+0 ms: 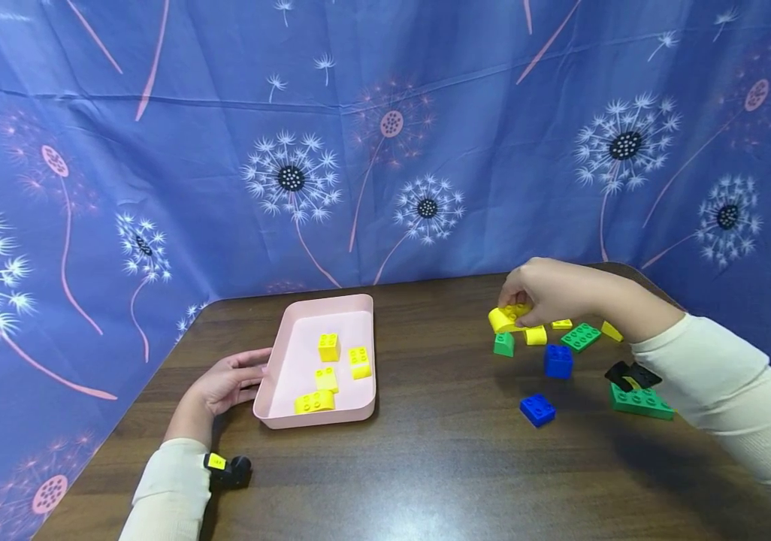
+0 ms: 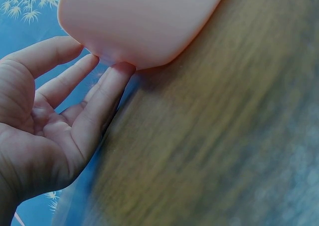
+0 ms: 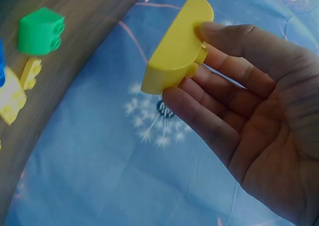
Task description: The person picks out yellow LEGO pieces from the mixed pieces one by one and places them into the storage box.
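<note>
My right hand pinches a yellow building block with rounded ends and studs, raised above the table's right side in the head view. In the right wrist view the thumb lies on its flat side and the fingers behind it. Over at the left, my left hand touches the side of a pink tray with outstretched fingertips. The left wrist view has those fingers against the tray's outer wall. Inside the tray lie several yellow blocks, among them a square block and a curved block.
Below the right hand are a green curved block and a yellow block. Nearby lie a tall blue block, a flat blue block, a green block and a larger green block. A blue patterned cloth hangs behind the table.
</note>
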Available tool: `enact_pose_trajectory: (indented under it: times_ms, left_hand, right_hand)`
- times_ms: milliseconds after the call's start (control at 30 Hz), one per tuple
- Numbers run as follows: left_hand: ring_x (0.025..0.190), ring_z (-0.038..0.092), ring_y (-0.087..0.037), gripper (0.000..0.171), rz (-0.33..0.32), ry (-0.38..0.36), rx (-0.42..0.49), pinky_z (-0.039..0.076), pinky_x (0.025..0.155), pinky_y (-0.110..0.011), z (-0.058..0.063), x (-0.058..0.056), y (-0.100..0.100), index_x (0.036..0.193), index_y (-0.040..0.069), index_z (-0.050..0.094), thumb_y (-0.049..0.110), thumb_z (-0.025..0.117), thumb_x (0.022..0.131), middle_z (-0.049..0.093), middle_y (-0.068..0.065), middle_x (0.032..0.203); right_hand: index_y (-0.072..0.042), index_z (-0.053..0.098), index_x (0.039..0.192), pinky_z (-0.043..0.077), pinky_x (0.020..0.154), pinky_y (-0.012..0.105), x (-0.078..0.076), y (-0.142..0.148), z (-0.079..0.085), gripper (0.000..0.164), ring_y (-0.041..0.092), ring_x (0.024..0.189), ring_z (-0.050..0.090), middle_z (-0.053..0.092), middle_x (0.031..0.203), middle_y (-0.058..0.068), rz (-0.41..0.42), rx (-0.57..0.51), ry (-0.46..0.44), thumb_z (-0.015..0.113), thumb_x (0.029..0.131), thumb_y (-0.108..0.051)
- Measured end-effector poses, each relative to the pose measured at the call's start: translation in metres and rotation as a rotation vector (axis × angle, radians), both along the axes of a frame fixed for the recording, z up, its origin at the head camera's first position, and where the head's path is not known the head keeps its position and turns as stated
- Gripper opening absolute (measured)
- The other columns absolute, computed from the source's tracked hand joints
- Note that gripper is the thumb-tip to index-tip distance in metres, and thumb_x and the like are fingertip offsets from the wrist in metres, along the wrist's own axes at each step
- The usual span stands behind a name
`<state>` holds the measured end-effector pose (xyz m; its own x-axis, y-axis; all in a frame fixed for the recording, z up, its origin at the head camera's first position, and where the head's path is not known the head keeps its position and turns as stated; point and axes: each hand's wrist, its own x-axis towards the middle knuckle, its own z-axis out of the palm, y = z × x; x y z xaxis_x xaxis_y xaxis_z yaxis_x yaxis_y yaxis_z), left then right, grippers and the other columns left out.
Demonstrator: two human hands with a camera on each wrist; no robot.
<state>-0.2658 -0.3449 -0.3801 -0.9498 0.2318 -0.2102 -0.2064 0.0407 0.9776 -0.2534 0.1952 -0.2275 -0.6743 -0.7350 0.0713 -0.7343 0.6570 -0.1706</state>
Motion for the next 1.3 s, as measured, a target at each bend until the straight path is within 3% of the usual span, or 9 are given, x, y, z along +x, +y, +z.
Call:
enact_pose_trajectory:
  times_ms: [433, 833, 1133, 1300]
  left_hand:
    - [0.097, 0.066, -0.015, 0.061, 0.008, 0.004, -0.013, 0.055, 0.083, -0.035, 0.002, -0.001, 0.002, 0.147, -0.004, 0.036, 0.005, 0.063, 0.094, 0.066, -0.003, 0.115]
    - [0.098, 0.066, -0.016, 0.061, 0.007, 0.004, -0.024, 0.055, 0.084, -0.036, 0.002, -0.002, 0.003, 0.148, -0.003, 0.035, 0.005, 0.062, 0.094, 0.066, -0.004, 0.117]
    - [0.098, 0.066, -0.015, 0.061, 0.026, -0.004, -0.043, 0.054, 0.084, -0.035, 0.0, -0.003, 0.001, 0.148, -0.001, 0.037, 0.007, 0.064, 0.094, 0.066, -0.002, 0.116]
    - [0.097, 0.066, -0.016, 0.062, -0.006, -0.006, -0.006, 0.055, 0.083, -0.035, -0.002, -0.001, -0.001, 0.149, -0.004, 0.031, 0.004, 0.06, 0.095, 0.067, -0.002, 0.112]
  right_hand:
    - [-0.006, 0.074, 0.088, 0.051, 0.064, 0.028, -0.017, -0.051, -0.007, 0.016, 0.015, 0.069, 0.058, 0.066, 0.08, -0.002, 0.149, 0.03, 0.04, 0.08, 0.074, -0.004]
    - [-0.005, 0.075, 0.089, 0.052, 0.066, 0.026, -0.038, -0.097, -0.013, 0.016, 0.011, 0.07, 0.061, 0.068, 0.08, 0.0, 0.165, -0.05, -0.021, 0.081, 0.075, -0.007]
    - [-0.003, 0.075, 0.091, 0.053, 0.071, 0.026, -0.059, -0.136, -0.017, 0.017, 0.012, 0.074, 0.062, 0.07, 0.082, 0.004, 0.159, -0.056, -0.045, 0.079, 0.076, -0.009]
    - [-0.004, 0.076, 0.093, 0.052, 0.071, 0.026, -0.07, -0.158, -0.023, 0.016, 0.012, 0.075, 0.06, 0.068, 0.081, 0.001, 0.163, -0.033, -0.045, 0.077, 0.077, -0.01]
